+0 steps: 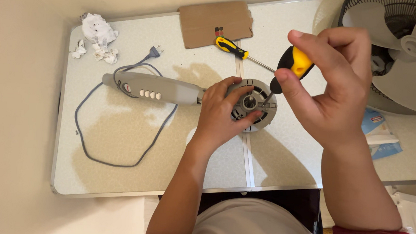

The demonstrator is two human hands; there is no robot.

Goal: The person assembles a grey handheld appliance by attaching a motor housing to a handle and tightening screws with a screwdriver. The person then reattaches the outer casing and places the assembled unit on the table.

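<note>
My left hand (pixel 219 115) grips the round grey motor housing (pixel 255 102) of a fan body lying on the table. The fan's grey neck (pixel 153 87), with a row of white buttons, stretches to the left. My right hand (pixel 328 85) holds a yellow-and-black screwdriver (pixel 294 64) upright, its shaft pointing down into the housing's right side. A grey power cord (pixel 117 162) loops from the neck across the table to its plug (pixel 155 50).
A second yellow-and-black screwdriver (pixel 236 49) lies behind the housing beside a piece of cardboard (pixel 212 21). Crumpled white paper (pixel 97 35) sits at the far left corner. Fan blades and grille (pixel 398 50) rest at the right, above a blue-and-white packet (pixel 380 134). The folding table's edge (pixel 120 192) runs near me.
</note>
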